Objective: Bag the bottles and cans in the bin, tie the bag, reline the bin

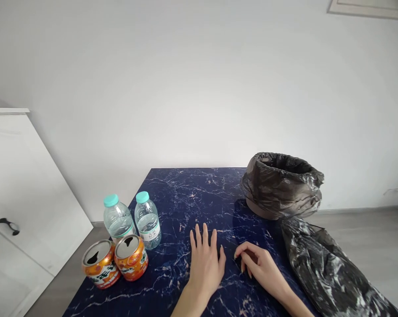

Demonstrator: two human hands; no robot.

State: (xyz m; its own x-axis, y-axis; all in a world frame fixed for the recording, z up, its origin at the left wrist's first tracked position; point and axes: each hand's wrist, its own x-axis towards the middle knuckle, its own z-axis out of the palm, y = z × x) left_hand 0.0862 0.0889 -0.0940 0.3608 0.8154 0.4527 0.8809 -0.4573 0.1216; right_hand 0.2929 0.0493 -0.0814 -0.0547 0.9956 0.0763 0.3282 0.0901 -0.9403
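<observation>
My left hand (205,259) lies flat on the dark blue marbled table (185,193), fingers stretched out and holding nothing. My right hand (260,266) rests just to its right with the fingers curled down onto the tabletop, nothing visible in them. Two opened orange drink cans (100,263) (131,257) stand at the table's left front. Behind them stand two small clear water bottles (118,218) (147,219) with teal caps. A bin lined with a black plastic bag (281,185) sits at the table's right rear.
A loose black plastic bag (327,273) lies along the table's right edge, beside my right hand. A white cabinet (23,198) with a dark handle stands on the left. A plain white wall is behind the table, with grey floor at the right.
</observation>
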